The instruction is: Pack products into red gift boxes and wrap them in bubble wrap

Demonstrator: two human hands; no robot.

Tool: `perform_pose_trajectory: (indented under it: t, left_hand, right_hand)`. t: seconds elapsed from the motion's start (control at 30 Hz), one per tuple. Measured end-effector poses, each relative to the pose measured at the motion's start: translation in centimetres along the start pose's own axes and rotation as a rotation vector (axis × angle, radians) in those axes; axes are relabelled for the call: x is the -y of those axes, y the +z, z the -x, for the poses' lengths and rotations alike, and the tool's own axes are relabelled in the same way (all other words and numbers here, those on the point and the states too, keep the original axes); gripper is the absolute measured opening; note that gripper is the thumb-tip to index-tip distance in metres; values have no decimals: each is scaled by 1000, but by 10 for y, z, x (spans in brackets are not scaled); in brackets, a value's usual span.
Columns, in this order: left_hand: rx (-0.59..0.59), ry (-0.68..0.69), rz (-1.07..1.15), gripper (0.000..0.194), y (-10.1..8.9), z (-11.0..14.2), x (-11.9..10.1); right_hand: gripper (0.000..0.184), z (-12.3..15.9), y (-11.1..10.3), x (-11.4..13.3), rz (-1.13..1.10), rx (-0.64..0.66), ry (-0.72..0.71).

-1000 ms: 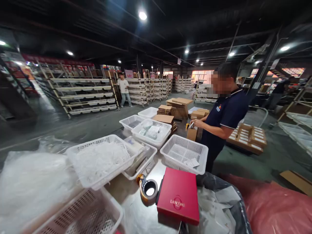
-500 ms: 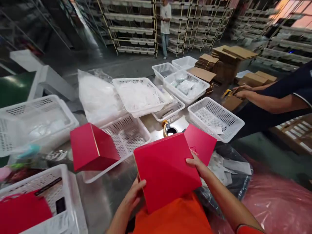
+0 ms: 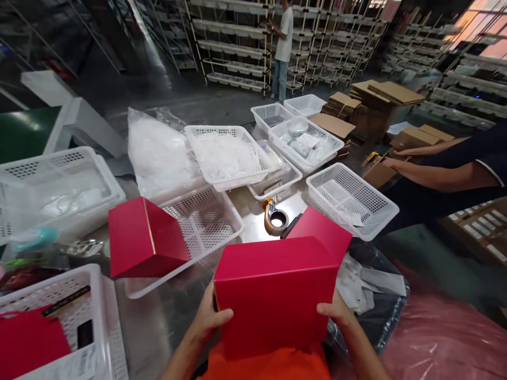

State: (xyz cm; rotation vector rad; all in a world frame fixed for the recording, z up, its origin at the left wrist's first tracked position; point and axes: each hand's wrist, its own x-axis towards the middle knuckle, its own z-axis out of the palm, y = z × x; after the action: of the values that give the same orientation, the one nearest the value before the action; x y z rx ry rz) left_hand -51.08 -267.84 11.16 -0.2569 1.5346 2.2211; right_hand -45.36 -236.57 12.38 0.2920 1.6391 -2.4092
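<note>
A red gift box [image 3: 277,301] is held upright in front of my orange top, between both hands. My left hand [image 3: 209,316] grips its left side, thumb on the face toward me. On the opposite side my right hand [image 3: 336,311] holds it the same way, its other fingers hidden behind. Just beyond the box a red panel [image 3: 322,232] sticks up; I cannot tell whether it is joined to it. A second red box [image 3: 146,240] rests tilted in a white basket [image 3: 206,221] to the left. Past the held box lies a tape dispenser [image 3: 275,219] on the metal table [image 3: 253,206].
White baskets [image 3: 352,195] and a bag of white filling [image 3: 158,153] stand across the table. At lower left, a basket [image 3: 105,316] holds a red item. A black-lined bin [image 3: 364,285] and pink plastic [image 3: 431,327] are at right. A co-worker's hands [image 3: 392,158] handle cardboard.
The held box has turned from a slant to level and upright, showing its top edge. My right hand has slid down to its right side. The tape dispenser is more exposed.
</note>
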Motion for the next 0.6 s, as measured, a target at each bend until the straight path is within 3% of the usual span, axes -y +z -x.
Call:
perform_pose_trajectory:
  t: [0.1, 0.27, 0.37, 0.47, 0.53, 0.6]
  left_hand:
    - [-22, -6, -14, 107, 3, 2, -4]
    - [-15, -122, -18, 116, 17, 7, -15]
    - [-63, -139, -3, 106, 27, 4, -19]
    - [-18, -199, 38, 98, 40, -9, -19]
    - [43, -219, 34, 102, 51, -25, -16]
    - [64, -200, 1, 108, 60, -44, -14]
  right_hand:
    - [83, -1, 4, -11, -65, -122, -26]
    - [87, -5, 9, -21, -191, -202, 29]
    - [95, -6, 6, -22, -214, -162, 89]
    - [105, -2, 2, -22, -187, -68, 153]
    - [95, 3, -4, -21, -204, -152, 132]
    - [77, 7, -15, -16, -244, -334, 88]
